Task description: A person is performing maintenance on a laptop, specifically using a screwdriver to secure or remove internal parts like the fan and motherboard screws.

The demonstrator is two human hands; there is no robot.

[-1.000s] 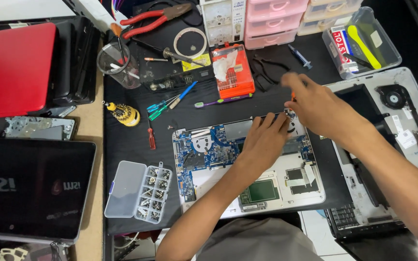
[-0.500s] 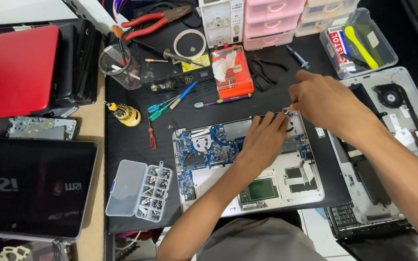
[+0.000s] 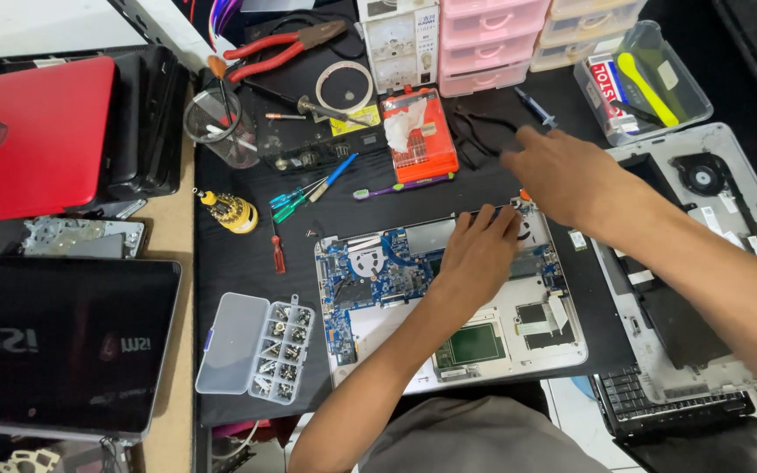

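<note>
Hands over the opened laptop chassis (image 3: 484, 337), which lies near the front edge of the black bench mat (image 3: 238, 254), its blue motherboard (image 3: 378, 276) exposed on the left half and the pale palm-rest shell on the right. Left hand (image 3: 479, 254) is pressed flat on the board, fingers spread a little and pointing toward the chassis's back edge, fingertips (image 3: 488, 217) right at that rim, holding nothing. Right hand (image 3: 567, 175) hovers just behind the back-right corner of the chassis, blurred, fingers loosely stretched toward the left; whether it pinches anything, cannot tell.

Around them: orange screwdriver-bit case (image 3: 418, 136) just behind the chassis, a purple toothbrush (image 3: 400, 186) lying in front of that case, blue and green screwdrivers (image 3: 308, 193) fanned out to its left. Yellow-and-black driver handle (image 3: 229, 210) sits near the mat's left edge, a small red screwdriver (image 3: 279, 252) beside it. Clear screw organiser box (image 3: 256, 346), lid open, rests at the front-left corner of the mat. Red-handled pliers (image 3: 282, 45) at the back, pink drawer unit (image 3: 492, 39) further right. Red laptop (image 3: 32, 136) on the far left, a black laptop lid (image 3: 54, 342) in front of it. Second dismantled silver laptop base (image 3: 711, 263) lies off the right edge of the mat, under the right forearm
</note>
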